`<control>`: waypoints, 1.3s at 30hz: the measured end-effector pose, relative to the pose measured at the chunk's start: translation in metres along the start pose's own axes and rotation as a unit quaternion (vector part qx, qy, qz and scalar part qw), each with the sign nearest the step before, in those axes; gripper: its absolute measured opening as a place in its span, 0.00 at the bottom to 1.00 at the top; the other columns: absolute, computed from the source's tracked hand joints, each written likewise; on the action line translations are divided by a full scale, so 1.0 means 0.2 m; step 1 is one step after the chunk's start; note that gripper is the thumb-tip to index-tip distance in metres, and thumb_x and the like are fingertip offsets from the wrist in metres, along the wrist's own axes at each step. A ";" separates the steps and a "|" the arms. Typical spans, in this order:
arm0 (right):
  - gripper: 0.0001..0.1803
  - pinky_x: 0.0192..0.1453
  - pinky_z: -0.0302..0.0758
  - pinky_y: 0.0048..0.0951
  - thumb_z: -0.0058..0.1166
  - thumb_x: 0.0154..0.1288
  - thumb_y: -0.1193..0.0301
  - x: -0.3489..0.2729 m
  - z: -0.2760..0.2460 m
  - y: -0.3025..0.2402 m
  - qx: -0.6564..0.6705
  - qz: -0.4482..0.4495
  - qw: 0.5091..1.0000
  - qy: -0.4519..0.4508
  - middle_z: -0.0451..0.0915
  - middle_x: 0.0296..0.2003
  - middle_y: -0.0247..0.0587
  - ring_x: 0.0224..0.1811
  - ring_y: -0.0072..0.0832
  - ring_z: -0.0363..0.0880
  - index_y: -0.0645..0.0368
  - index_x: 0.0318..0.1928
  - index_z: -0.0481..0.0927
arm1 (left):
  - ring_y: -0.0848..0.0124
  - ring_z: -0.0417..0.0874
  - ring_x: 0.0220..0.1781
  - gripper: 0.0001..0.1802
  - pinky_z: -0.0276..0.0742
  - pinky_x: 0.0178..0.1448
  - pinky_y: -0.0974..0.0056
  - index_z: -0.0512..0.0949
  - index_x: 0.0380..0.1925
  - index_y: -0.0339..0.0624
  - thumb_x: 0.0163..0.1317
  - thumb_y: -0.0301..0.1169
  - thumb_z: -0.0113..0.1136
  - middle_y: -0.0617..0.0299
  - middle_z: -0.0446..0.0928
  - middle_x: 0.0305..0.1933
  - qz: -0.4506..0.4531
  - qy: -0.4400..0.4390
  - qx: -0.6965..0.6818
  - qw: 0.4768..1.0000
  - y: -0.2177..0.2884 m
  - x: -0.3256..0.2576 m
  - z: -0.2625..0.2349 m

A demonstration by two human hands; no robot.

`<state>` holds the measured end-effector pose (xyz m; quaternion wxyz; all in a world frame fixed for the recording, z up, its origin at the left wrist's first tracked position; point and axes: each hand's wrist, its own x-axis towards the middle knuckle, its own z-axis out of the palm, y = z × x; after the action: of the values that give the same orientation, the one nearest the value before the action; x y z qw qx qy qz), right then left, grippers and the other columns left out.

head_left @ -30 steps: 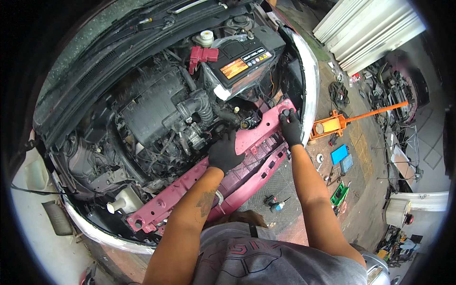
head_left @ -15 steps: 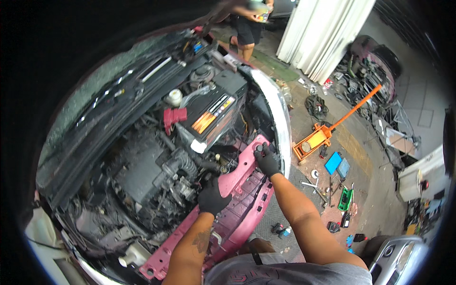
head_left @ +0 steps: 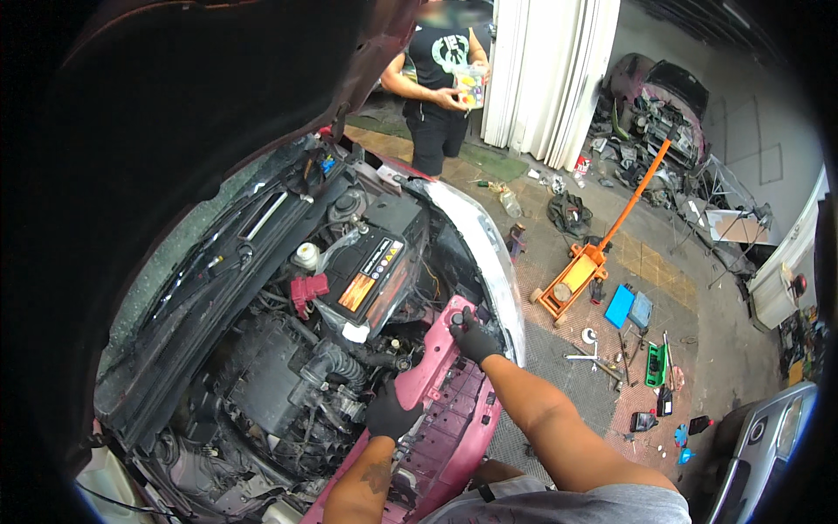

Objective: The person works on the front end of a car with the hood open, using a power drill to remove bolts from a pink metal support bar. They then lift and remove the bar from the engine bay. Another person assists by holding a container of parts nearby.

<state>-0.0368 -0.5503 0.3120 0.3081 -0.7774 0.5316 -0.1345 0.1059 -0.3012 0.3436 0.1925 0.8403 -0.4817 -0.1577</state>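
A pink metal radiator support panel (head_left: 429,367) runs along the front of the open engine bay. My left hand (head_left: 393,412), in a black glove, is wrapped round its middle, with the fingers partly hidden on the engine side. My right hand (head_left: 478,339), gloved too, grips the panel's far end beside the headlight (head_left: 478,223). Next to its fingers is a small dark round piece (head_left: 457,320); I cannot tell whether it is a fitting or a fingertip. Behind the panel are a ribbed air hose (head_left: 343,368), the engine cover (head_left: 262,384) and a black battery (head_left: 367,275) with an orange label.
The raised hood (head_left: 236,79) hangs over the left. Past the car, a person (head_left: 441,87) holds a clear packet. An orange floor jack (head_left: 572,278), a blue case (head_left: 621,306), a green tool case (head_left: 656,364) and wrenches lie on the floor. A silver car (head_left: 768,445) stands at lower right.
My view has tilted up, showing more of the hood and the other person, who now stands facing the car. Both my hands keep their hold on the panel.
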 end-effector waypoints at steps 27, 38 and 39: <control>0.34 0.65 0.71 0.47 0.61 0.60 0.55 -1.77 -0.14 1.34 0.016 0.133 0.968 -0.212 0.77 0.58 0.60 0.63 0.51 0.74 0.62 0.63 0.73 | 0.40 0.71 0.66 0.59 0.68 0.66 0.44 0.60 0.68 0.30 0.47 0.63 0.68 0.34 0.67 0.67 0.051 0.025 -0.019 0.998 -0.05 -0.09 -0.05; 0.22 0.45 0.78 0.40 0.46 0.69 0.54 -2.12 0.05 2.28 -0.219 0.128 0.870 -0.424 0.85 0.37 0.43 0.39 0.37 0.84 0.49 0.57 0.80 | 0.37 0.55 0.76 0.47 0.51 0.77 0.40 0.64 0.68 0.31 0.59 0.55 0.63 0.33 0.58 0.73 -0.166 0.239 0.086 0.953 -0.60 -1.11 -0.20; 0.22 0.43 0.78 0.39 0.48 0.68 0.56 -1.95 0.04 2.06 -0.222 0.052 0.893 -0.388 0.84 0.37 0.43 0.39 0.38 0.84 0.50 0.57 0.79 | 0.38 0.55 0.76 0.47 0.50 0.77 0.41 0.64 0.69 0.32 0.59 0.55 0.63 0.34 0.57 0.74 -0.214 0.245 0.109 0.939 -0.64 -1.22 -0.20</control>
<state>-0.4952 -0.2935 0.0964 0.3155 -0.7873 0.4257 0.3154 0.1013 -0.0238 0.3376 0.1738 0.9520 -0.2425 0.0689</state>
